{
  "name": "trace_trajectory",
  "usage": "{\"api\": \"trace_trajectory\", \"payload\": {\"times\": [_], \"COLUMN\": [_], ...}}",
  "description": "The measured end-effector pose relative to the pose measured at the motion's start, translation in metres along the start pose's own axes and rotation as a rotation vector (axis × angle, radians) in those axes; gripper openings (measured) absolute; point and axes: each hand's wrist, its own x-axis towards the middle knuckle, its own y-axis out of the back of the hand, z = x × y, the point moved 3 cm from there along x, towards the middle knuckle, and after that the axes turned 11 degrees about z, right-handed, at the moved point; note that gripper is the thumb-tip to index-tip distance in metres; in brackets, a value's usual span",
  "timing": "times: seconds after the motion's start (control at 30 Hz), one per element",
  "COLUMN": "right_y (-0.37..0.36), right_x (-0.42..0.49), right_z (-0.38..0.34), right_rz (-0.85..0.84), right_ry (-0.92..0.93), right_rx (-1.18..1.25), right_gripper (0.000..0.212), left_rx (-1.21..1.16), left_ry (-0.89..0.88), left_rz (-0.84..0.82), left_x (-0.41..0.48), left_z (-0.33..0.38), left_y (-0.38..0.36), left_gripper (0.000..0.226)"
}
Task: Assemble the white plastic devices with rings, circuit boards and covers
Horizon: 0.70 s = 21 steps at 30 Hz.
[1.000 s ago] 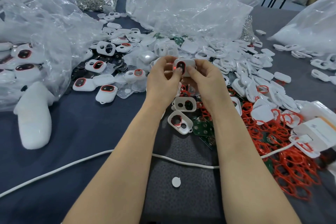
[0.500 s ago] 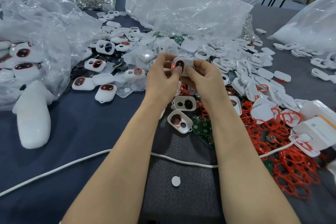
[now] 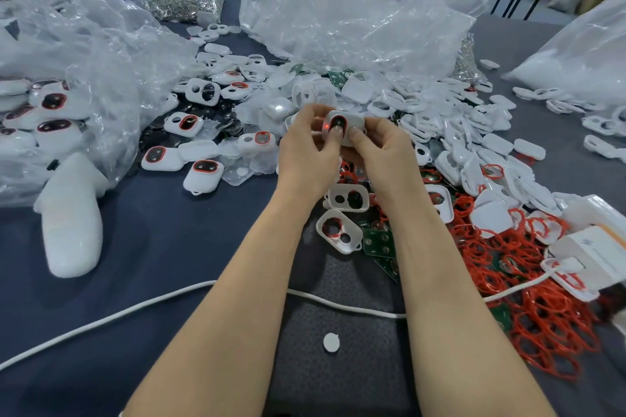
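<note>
- Device (image 3: 342,127): a white plastic shell with a dark oval window rimmed in red. It is held in the air above the desk (image 3: 152,247), with its window face towards the person and a small red light showing at the window's left edge.
- Left hand (image 3: 310,152): fingers curled round the left end of the device, thumb tip pressed on its front face.
- Right hand (image 3: 382,152): fingers curled round the right end of the device, thumb tip on the front face just beside the left thumb.
- Open shells (image 3: 349,197): two lie on the desk below the device, between the forearms; the nearer one holds a red ring.
- Circuit boards (image 3: 379,242): green, lying on the desk below and right of the device, just beside the nearer shell.
- Rings (image 3: 542,308): a loose red heap, below and well right of the device.
- Covers (image 3: 474,132): a white scatter right of the device.
- Finished units (image 3: 203,174): white, with red-rimmed windows, left of the device.
- Plastic bags (image 3: 355,20): clear and crumpled, behind and left of the device.
- Cable (image 3: 101,318): white, crossing the desk under both forearms, well below the device.
</note>
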Motion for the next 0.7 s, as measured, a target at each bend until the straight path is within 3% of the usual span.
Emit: {"api": "trace_trajectory", "payload": {"times": [0.23, 0.33, 0.5, 0.6, 0.7], "right_y": [-0.049, -0.115, -0.246, -0.299, -0.322], "right_x": [-0.012, -0.026, -0.063, -0.074, -0.076], "right_z": [-0.052, -0.086, -0.107, -0.095, -0.087], "right_rz": [-0.124, -0.248, -0.387, -0.356, -0.400], "right_ry": [0.060, 0.128, 0.133, 0.111, 0.110], "right_rx": [0.098, 0.113, 0.035, -0.093, -0.167], "right_gripper": [0.013, 0.012, 0.015, 0.016, 0.038], "left_rx": [-0.087, -0.098, -0.051, -0.083, -0.110], "left_ry": [-0.032, -0.023, 0.209, 0.319, 0.405], "left_rz": [0.118, 0.326, 0.694, 0.694, 0.674], "left_x": [0.020, 0.038, 0.064, 0.075, 0.077], "left_z": [0.028, 0.034, 0.019, 0.002, -0.010], "left_y": [0.071, 0.137, 0.246, 0.274, 0.278], "left_gripper": [0.012, 0.015, 0.034, 0.016, 0.033]}}
